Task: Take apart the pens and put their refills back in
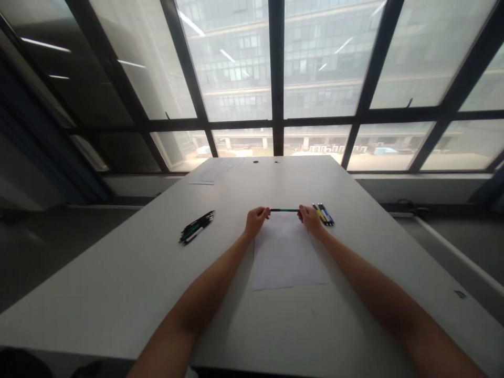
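1. No box, tray or cup shows on the white table (118, 283); the pens lie loose on its top in two small groups.
2. One group, the dark pens (197, 227), lies fanned out well to the left of the hands. The other, the coloured pens (323, 213) with yellow and blue on them, lies just beside the right hand, on its outer side.
3. A single dark pen (284, 210) is held level between the two hands, running left to right, just over the far edge of a sheet of paper (285, 257).
4. The left hand (256, 218) pinches the pen's left end with fingertips and thumb closed narrowly on it – the rest of the fingers curl in.
5. The right hand (311, 217) closes on the pen's right end in the same way, its fingertips gathered tightly round the barrel.
6. The middle of the pen is bare between the two grips; whether it touches the paper I cannot tell.
7. Both forearms are bare and stretch forward from the near edge of the table, coming together towards the pen – the hands sit knuckles up, near each other, with the sheet lying between the wrists.
8. A second sheet of paper (212, 172) lies at the far left of the table, close to the window (236, 63).
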A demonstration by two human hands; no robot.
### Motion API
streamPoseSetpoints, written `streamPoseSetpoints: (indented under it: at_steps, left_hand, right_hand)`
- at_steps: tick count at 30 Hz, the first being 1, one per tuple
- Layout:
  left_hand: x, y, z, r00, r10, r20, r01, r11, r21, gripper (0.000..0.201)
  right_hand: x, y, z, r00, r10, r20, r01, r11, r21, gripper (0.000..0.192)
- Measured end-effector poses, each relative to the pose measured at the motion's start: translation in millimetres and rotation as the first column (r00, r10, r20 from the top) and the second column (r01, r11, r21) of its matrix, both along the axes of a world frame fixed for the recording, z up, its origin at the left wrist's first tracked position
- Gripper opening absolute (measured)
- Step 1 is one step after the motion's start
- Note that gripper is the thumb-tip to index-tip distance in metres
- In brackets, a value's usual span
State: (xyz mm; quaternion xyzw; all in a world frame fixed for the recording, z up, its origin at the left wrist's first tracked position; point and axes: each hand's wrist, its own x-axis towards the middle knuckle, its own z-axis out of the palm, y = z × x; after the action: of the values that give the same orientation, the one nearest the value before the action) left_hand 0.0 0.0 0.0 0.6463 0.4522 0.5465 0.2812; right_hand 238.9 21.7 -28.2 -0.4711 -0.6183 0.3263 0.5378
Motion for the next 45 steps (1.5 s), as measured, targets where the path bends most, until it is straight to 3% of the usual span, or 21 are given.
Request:
streamPoseSetpoints:
  at_steps: [10,15,21,45]
  left_hand:
    - [1.6,0.3,-1.1,0.998,0.053,-0.047,-0.052,0.998,0.020,0.034]
    - [2.9,1.4,-2.4,0.999,0.032,0.012,-0.032,0.999,0.015,0.029]
    - [3.5,2.7,-5.0,0.998,-0.022,0.060,0.021,0.999,0.024,0.027]
    - [3.2,-2.8,-1.3,0.994,0.023,-0.104,-0.015,0.997,0.071,0.026]
  right_hand:
    - [-1.0,-10.2,9.6,0.994,0.002,0.112,-0.019,0.989,0.148,0.042]
    - [-2.9,-12.6,9.8,0.985,0.032,0.167,-0.063,0.981,0.186,0.037]
    - [-5.1,-14.9,8.7,0.964,0.058,0.260,-0.112,0.974,0.199,0.034]
    - [-3.5,-17.2,10.4,0.969,0.085,0.232,-0.125,0.978,0.167,0.044]
